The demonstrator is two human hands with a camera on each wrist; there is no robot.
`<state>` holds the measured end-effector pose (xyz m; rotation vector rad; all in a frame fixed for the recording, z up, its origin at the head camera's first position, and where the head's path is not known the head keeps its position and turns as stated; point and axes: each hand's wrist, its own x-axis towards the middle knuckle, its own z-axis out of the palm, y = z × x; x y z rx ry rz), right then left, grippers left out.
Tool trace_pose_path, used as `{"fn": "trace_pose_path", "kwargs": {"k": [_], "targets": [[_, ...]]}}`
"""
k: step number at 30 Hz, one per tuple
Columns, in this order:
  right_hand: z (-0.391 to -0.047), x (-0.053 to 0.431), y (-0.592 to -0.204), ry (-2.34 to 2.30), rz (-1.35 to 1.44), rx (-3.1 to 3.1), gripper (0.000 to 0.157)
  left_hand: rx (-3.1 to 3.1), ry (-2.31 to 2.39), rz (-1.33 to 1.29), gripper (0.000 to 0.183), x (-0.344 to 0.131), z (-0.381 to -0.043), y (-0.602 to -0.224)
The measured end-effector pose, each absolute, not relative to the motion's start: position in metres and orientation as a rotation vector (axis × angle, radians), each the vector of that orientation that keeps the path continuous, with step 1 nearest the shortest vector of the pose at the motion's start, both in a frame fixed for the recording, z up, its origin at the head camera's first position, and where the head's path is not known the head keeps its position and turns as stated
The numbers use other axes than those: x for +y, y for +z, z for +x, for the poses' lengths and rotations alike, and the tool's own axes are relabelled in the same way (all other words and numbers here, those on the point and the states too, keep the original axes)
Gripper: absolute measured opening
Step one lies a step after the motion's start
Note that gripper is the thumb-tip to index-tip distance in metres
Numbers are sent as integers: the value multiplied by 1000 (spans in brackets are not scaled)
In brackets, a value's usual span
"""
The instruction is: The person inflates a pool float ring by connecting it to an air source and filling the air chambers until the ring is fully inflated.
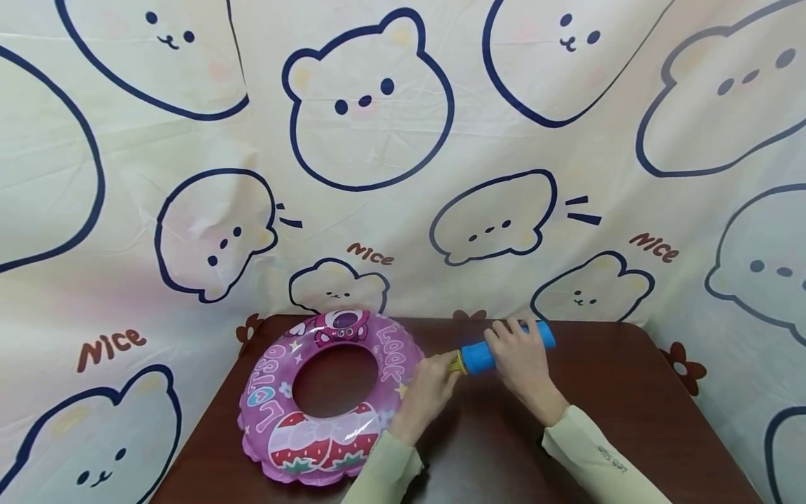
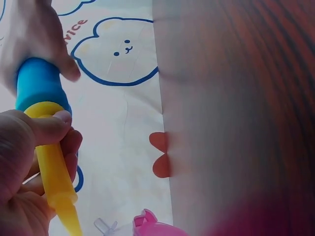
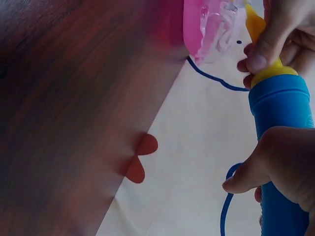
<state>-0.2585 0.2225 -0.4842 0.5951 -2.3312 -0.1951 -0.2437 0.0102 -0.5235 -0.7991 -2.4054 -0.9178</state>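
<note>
A blue hand pump [image 1: 480, 358] with a yellow nozzle [image 2: 56, 172] is held tilted above the table. My left hand [image 1: 430, 393] pinches the nozzle near its base, thumb on top. My right hand [image 1: 520, 362] wraps round the blue barrel [image 3: 281, 108], the thumb lying along its side in the right wrist view. On the left lies an inflated pink-purple swim ring [image 1: 255, 378] with printed letters and strawberries, beside my left hand. A clear valve [image 2: 104, 227] shows on the ring near the nozzle tip in the left wrist view; the two look apart there.
The dark brown wooden table [image 1: 604, 392] holds the ring on its left half. Behind it and at both sides hangs a pale cloth [image 1: 378, 224] with printed bear faces, meeting the table's back edge.
</note>
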Motion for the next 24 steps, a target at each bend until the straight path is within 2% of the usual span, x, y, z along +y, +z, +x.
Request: {"fn": "trace_pose_path", "kwargs": {"k": [7, 15, 24], "targets": [[-264, 216, -478, -198, 606, -2345, 65, -2481, -956, -745, 37, 6, -241, -516], [-265, 220, -473, -192, 607, -2413, 68, -2656, -936, -645, 51, -8, -228, -500], [-265, 221, -471, -189, 630, -2437, 69, -2707, -739, -577, 52, -39, -217, -499]]}}
